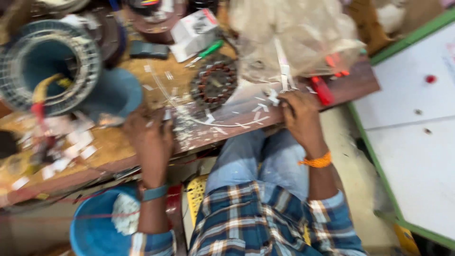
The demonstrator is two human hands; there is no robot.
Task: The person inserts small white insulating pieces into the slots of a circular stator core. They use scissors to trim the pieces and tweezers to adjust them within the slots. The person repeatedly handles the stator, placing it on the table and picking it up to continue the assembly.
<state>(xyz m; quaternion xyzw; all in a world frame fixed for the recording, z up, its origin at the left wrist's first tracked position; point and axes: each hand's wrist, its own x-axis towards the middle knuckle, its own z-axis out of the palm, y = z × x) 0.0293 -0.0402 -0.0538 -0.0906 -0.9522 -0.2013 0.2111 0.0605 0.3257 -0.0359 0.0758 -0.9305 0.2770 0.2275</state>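
Observation:
The view is blurred by motion. My left hand (150, 137) rests at the near edge of the wooden workbench (118, 147), fingers curled around a small white scrap. My right hand (299, 114), with an orange thread band on the wrist, grips the bench edge further right, fingers closed on a white paper strip (284, 76) that sticks up. Between my hands, a round motor stator (213, 84) wound with copper coils lies flat on the bench. White paper slivers are scattered around it.
A large blue motor housing (50, 66) lies on its side at the left. A clear plastic bag (294, 35) sits at the back, a red-handled tool (322, 90) beside it. A blue bucket (95, 227) stands below the bench; a white, green-edged panel (412, 118) fills the right.

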